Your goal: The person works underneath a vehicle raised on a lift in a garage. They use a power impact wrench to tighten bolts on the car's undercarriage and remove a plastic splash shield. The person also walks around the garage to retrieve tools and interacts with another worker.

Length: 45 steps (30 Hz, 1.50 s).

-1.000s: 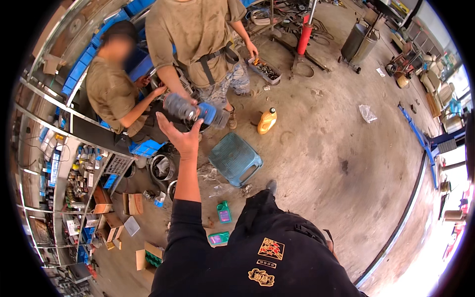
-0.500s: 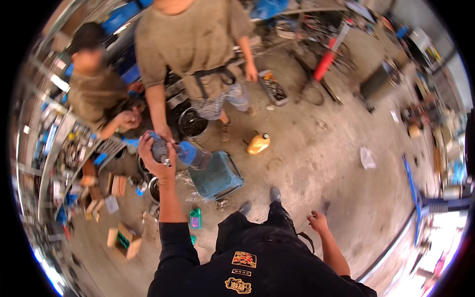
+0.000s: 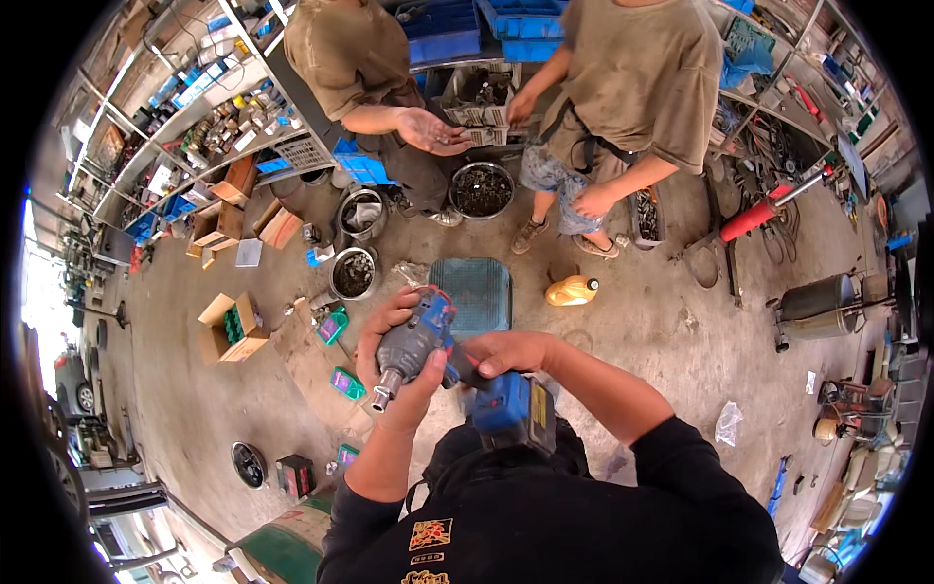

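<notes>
Driver (image 3: 418, 336): in both hands in front of the torso, over the floor just short of the stool (image 3: 471, 287); drawn in from out by the co-worker in the last half second.
Left hand (image 3: 409, 397): fingers curled round the grey body, thumb on the near side; keeps its hold.
Right hand (image 3: 501, 352): newly on the handle, hanging free half a second ago; thumb pressed on it, other fingers look wrapped but are partly hidden.
Nose (image 3: 387, 387): bare metal, points to lower left.
Battery (image 3: 516, 414): seated at handle base, near the shirt.
Co-worker's hand (image 3: 593, 201): well apart from the driver now; right at it half a second ago.
Other co-worker's palm (image 3: 433, 131): turned up, fingers extended.
Meaning: reads as handover complete, wearer has sole control, two-handed.
</notes>
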Tool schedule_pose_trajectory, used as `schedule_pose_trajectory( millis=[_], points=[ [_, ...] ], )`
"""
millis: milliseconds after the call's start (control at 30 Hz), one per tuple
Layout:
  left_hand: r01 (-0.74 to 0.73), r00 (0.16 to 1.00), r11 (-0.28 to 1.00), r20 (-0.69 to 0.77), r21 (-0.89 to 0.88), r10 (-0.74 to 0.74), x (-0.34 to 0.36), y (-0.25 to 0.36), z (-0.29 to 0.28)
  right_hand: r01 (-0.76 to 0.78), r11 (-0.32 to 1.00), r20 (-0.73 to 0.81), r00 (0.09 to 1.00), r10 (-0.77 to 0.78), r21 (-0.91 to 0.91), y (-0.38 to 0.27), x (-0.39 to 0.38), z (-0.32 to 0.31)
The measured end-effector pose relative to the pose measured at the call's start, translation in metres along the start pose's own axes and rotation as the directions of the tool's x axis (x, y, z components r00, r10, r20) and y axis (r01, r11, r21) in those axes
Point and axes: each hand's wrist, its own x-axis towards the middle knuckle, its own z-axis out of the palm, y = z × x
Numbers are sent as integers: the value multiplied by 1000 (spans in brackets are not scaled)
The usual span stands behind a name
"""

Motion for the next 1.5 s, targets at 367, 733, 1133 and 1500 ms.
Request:
schedule_pose_trajectory(
  millis=[367, 733, 1133, 1500],
  points=[
    [30, 631, 976, 753, 217, -187, 56, 6, -66, 226, 690, -131, 973, -189, 687, 46, 10, 51],
    [-619, 625, 618, 780, 484, 15, 290, -168, 28, 650, 442, -394, 743, -542, 618, 70, -82, 52],
    [-665, -631, 566, 772, -487, -76, 400, -360, 4, 708, 359, -472, 686, -554, 608, 54, -130, -5],
    [-31, 876, 597, 310, 802, -370, 294, -242, -33, 509, 533, -279, 846, -454, 677, 2, -105, -55]
  ],
)
